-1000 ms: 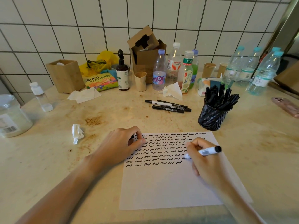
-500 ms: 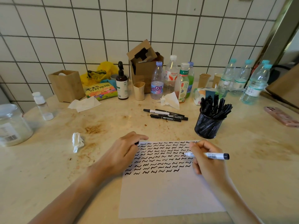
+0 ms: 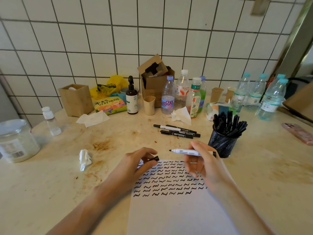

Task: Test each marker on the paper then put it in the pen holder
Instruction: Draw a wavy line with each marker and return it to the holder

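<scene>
Marker point(image 3: 188, 152) is now lifting clear of the paper point(image 3: 169, 209); a second ago its tip was down on the last squiggle row, half a second ago it was already tilting flat. Meaning: this marker's test looks finished, recapping is coming next, then drop into the holder.

Right hand point(image 3: 203, 164) is pinching the white barrel between thumb and fingers, holding it level above the sheet's top edge, bare tip pointing left toward the other hand. Left hand point(image 3: 135, 164) is gripping the black cap point(image 3: 155, 158) in curled fingers, cap mouth facing the tip, a small gap between them, not yet touching.

Mesh pen holder point(image 3: 221, 145) is standing just beyond the right hand's knuckles, packed with black markers. Three untested markers point(image 3: 177, 131) are lying beyond the marker tip, further out on the counter point(image 3: 50, 192).
</scene>
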